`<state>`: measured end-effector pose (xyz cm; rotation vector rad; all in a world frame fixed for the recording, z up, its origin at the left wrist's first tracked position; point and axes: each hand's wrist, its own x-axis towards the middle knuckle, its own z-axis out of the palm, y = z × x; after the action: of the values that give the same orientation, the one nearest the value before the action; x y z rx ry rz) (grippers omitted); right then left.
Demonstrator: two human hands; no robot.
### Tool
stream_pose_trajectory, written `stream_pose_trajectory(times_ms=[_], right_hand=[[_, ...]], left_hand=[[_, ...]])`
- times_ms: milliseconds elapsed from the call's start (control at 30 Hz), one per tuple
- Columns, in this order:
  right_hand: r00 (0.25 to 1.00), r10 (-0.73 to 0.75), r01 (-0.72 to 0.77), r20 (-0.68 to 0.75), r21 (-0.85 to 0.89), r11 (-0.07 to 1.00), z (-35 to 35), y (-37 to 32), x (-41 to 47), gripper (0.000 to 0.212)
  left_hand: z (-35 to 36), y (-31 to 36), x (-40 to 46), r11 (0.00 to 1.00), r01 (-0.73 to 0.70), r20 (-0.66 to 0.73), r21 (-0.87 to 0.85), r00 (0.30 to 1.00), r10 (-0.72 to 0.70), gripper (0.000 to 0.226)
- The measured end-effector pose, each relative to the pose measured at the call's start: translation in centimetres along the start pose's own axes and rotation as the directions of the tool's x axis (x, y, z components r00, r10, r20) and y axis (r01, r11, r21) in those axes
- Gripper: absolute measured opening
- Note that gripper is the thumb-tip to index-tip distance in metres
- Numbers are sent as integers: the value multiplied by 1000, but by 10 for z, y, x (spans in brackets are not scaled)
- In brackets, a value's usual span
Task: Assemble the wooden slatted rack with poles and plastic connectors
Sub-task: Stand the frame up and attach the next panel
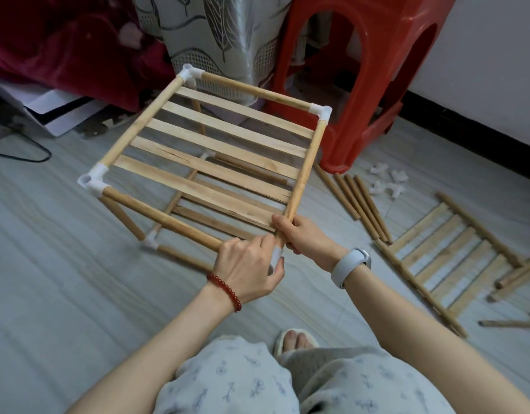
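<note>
A two-tier wooden rack [216, 144] stands on the floor, its upper slatted shelf framed by poles and white plastic connectors [92, 180] at three visible corners. At the near corner my left hand [249, 270] is closed around a white connector [276, 256] and the end of the front pole [168, 218]. My right hand [299, 234] grips the lower end of the right side pole [307, 171] right beside that connector. The lower shelf shows partly through the slats.
A red plastic stool [374, 85] stands just behind the rack's right corner. Several loose poles [359, 204], loose white connectors [388, 182] and another slatted panel [449, 264] lie on the floor to the right. A draped basket and dark red fabric are behind.
</note>
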<state>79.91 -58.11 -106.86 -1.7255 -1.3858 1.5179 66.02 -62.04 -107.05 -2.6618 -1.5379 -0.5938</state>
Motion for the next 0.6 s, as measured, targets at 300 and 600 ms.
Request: stream_pose_trajectory(times_ms=[300,600], right_hand=[[982,115,-115,-151,11,993,-17,-15,22,52],[930,133,-36,-342,276,960,-29,-34,66,27]], left_hand=[[4,-13,5,998,-60,-99,-29,993,57,46],[20,-19,1,995,-90,-276,-30,958,78,44]])
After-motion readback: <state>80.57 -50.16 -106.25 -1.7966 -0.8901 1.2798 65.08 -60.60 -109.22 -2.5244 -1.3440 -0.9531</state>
